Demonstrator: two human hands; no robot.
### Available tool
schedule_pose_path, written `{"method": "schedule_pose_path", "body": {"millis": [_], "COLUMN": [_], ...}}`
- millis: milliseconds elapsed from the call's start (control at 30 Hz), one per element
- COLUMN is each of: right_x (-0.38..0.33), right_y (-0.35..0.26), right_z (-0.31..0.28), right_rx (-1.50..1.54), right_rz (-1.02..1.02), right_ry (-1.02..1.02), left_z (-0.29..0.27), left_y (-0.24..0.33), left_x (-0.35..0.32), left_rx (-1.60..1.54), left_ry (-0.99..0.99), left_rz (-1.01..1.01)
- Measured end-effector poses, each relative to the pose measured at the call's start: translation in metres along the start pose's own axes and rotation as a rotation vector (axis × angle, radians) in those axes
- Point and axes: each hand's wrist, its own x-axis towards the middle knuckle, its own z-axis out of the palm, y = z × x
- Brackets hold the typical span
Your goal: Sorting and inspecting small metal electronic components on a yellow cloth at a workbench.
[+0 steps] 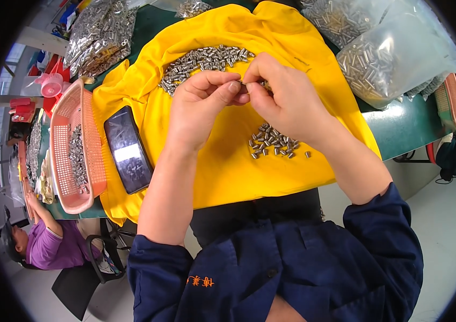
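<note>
Both hands are working together above a yellow cloth (pixel 228 172) that is covering the green table (pixel 405 129). The left hand (pixel 204 104) is curling closed, its thumb and forefinger pinching a small metal piece (pixel 244 84) at the fingertips. The right hand (pixel 287 96) is meeting it from the right, fingers bent and pinching at the same spot; the piece itself is mostly hidden between the fingertips, so its shape cannot be told. It is being held over the middle of the cloth, just on the near side of a long heap of small metal cylinders (pixel 204 61) that is lying on the far part of the cloth. A smaller scatter of metal cylinders (pixel 273 142) is lying on the cloth near the right wrist, apart from the hands. A dark phone (pixel 127 149) is resting face up on the left part of the cloth, its screen glinting. Just left of it a pink perforated basket (pixel 69 177) is sitting at the table's left edge, holding more metal parts. Clear plastic bags of metal parts (pixel 378 59) are lying at the far right, and further bags (pixel 99 32) at the far left. Another person in a purple top (pixel 51 247) is sitting at the near left.
</note>
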Motion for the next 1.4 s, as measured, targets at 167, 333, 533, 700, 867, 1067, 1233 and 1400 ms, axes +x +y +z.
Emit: {"method": "schedule_pose_path", "body": {"millis": [167, 333, 533, 700, 867, 1067, 1233, 1400], "right_x": [0.004, 0.008, 0.010, 0.010, 0.008, 0.006, 0.004, 0.005], "right_y": [0.013, 0.021, 0.016, 0.013, 0.010, 0.009, 0.003, 0.002], "right_z": [-0.001, -0.016, -0.014, -0.013, -0.009, -0.008, -0.012, -0.013], "right_rx": [0.384, 0.373, 0.299, 0.230, 0.211, 0.232, 0.397, 0.365], "right_rz": [0.412, 0.399, 0.305, 0.291, 0.265, 0.289, 0.305, 0.319], "right_ry": [-0.026, 0.126, 0.115, 0.088, 0.078, 0.024, -0.194, -0.213], "left_z": [0.002, 0.017, -0.009, -0.018, -0.021, -0.013, 0.001, -0.001], "left_y": [-0.001, 0.004, 0.014, 0.021, 0.015, 0.014, 0.014, 0.011], "left_x": [0.003, -0.008, -0.003, 0.001, -0.001, 0.003, -0.003, -0.003], "left_rx": [0.214, 1.007, 1.044, 1.466, 1.598, 1.555, 0.327, 0.213], "left_ry": [0.088, -0.284, 0.005, 0.034, 0.039, 0.035, 0.032, -0.020], "left_rz": [0.076, 0.138, 0.289, 0.286, 0.248, 0.322, -0.066, -0.054]}}
